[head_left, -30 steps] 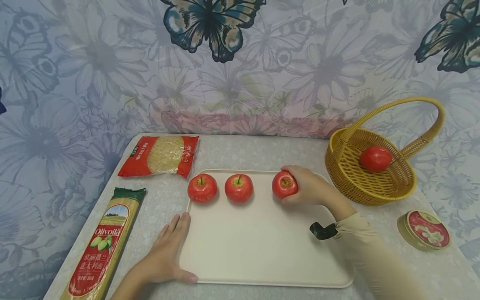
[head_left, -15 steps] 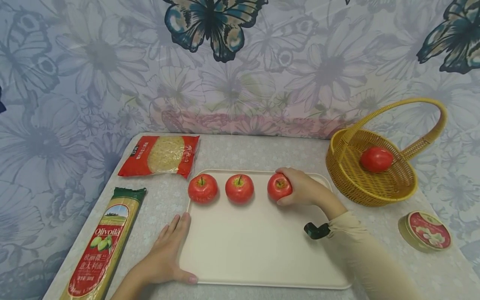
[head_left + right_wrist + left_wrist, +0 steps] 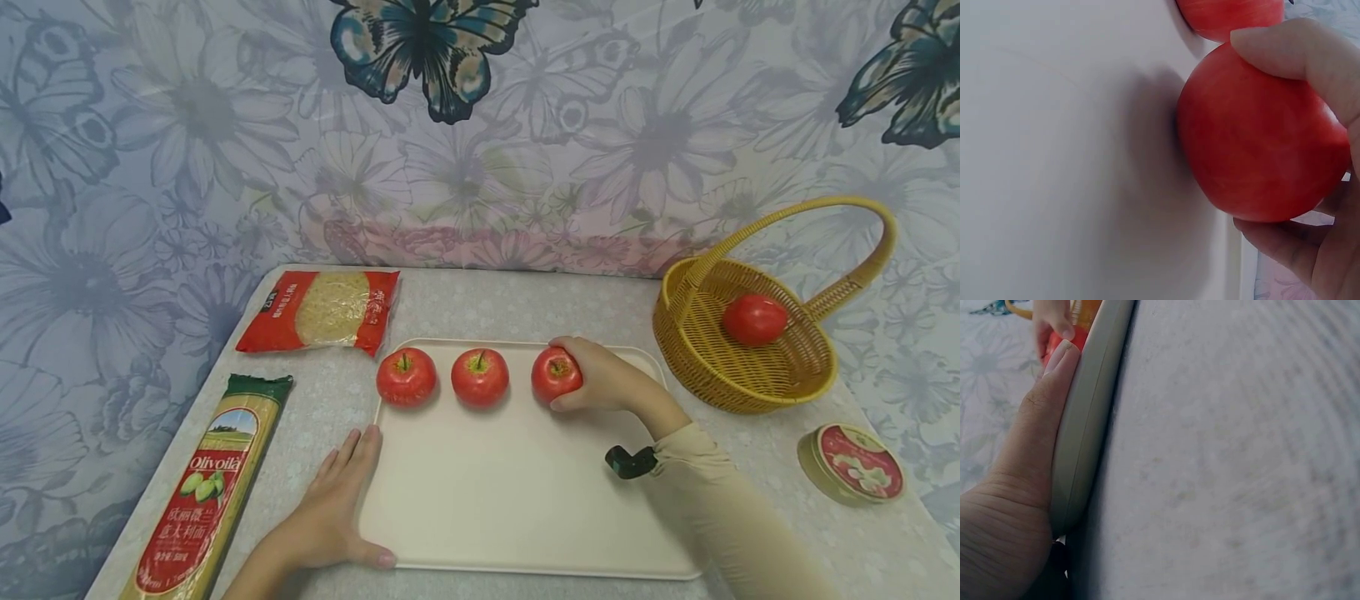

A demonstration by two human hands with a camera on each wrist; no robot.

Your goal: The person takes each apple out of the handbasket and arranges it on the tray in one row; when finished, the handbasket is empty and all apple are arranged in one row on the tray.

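My right hand (image 3: 600, 377) grips a red apple (image 3: 556, 375) from its right side, low at the back of the cream tray (image 3: 517, 500). In the right wrist view the thumb lies across one side of the held apple (image 3: 1260, 137) and fingers curl round the other. Two more apples stand in line to its left on the tray: a middle apple (image 3: 480, 377) and a left apple (image 3: 407, 377), stems up. My left hand (image 3: 333, 504) rests against the tray's left edge, fingers straight and thumb at the front corner. The left wrist view shows that thumb (image 3: 1038, 412) along the tray's side.
A yellow wicker basket (image 3: 697, 375) with a red fruit (image 3: 755, 319) inside stands at the back right. A round tin (image 3: 855, 467) sits in front of it. On the left lie a red pasta bag (image 3: 326, 310) and a long spaghetti pack (image 3: 210, 492).
My right hand has moved a little left with the apple, bringing it closer to the middle one. The left hand has stayed in place at the tray's edge.
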